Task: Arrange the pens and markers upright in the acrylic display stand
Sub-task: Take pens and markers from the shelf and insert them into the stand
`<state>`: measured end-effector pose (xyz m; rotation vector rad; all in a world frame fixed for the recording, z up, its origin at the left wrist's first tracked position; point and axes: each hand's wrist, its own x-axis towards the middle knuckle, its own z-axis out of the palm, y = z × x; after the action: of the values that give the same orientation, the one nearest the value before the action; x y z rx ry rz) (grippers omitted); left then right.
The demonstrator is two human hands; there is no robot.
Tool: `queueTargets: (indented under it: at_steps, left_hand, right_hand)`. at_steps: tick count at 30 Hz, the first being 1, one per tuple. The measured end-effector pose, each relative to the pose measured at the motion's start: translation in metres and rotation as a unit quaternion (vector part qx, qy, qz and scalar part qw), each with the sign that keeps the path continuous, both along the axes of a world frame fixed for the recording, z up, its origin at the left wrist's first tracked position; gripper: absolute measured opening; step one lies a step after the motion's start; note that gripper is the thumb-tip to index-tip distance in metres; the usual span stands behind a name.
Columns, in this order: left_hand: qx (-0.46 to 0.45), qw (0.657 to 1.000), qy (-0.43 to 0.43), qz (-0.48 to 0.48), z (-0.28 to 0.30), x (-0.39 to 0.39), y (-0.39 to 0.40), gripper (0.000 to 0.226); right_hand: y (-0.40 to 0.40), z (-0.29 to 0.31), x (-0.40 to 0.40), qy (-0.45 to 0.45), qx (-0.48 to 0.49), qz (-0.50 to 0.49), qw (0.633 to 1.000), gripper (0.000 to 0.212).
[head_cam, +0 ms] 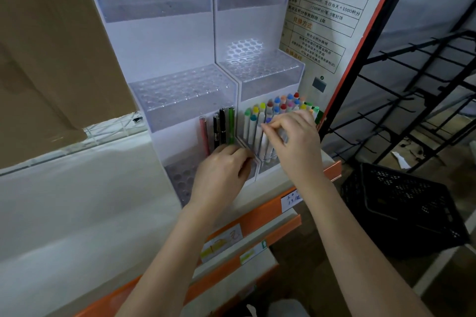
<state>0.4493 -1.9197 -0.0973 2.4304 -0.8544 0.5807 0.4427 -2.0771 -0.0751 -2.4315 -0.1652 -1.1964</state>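
A stepped acrylic display stand with rows of round holes stands on a white shelf. In its lowest left tier a red pen, two black pens and a green pen stand upright. The lowest right tier holds several white markers with coloured caps, all upright. My left hand rests on the front of the lowest tier, fingers curled against the acrylic edge below the pens. My right hand pinches the top of a white marker among the front markers.
A brown cardboard box stands to the left. A printed sign leans right of the stand. A black plastic crate and black wire racks are on the right. The shelf has an orange front edge with price labels.
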Motion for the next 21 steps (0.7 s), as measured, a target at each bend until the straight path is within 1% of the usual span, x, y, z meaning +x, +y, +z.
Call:
queueTargets:
  at_steps: [2, 6, 11, 13, 16, 19, 21]
  left_hand:
    - [0.006, 1.0, -0.001, 0.001, -0.001, 0.0, 0.0, 0.008]
    - [0.014, 1.0, 0.0, 0.005, 0.002, 0.001, 0.0, 0.008]
    - [0.008, 0.998, -0.033, 0.058, 0.011, -0.005, 0.01, 0.018]
    - [0.011, 0.994, -0.048, 0.095, 0.012, -0.01, 0.022, 0.025]
    - [0.02, 0.983, -0.056, 0.172, 0.01, -0.021, 0.053, 0.026]
    - [0.048, 0.957, -0.064, 0.279, 0.01, -0.043, 0.096, 0.026]
    - [0.065, 0.94, -0.057, 0.33, 0.009, -0.06, 0.129, 0.027]
  right_hand:
    - [-0.001, 0.003, 0.002, 0.006, -0.015, -0.001, 1.0, 0.026]
    - [0.001, 0.011, -0.004, 0.012, -0.004, 0.021, 1.0, 0.023]
    - [0.019, 0.02, -0.016, 0.021, -0.027, 0.106, 0.994, 0.017]
    - [0.032, 0.016, -0.018, 0.029, -0.05, 0.142, 0.988, 0.019]
    - [0.06, 0.007, -0.018, 0.022, -0.085, 0.207, 0.974, 0.02]
    - [0.1, -0.002, -0.018, 0.014, -0.1, 0.275, 0.956, 0.019]
    - [0.13, -0.012, -0.02, 0.038, -0.101, 0.322, 0.941, 0.02]
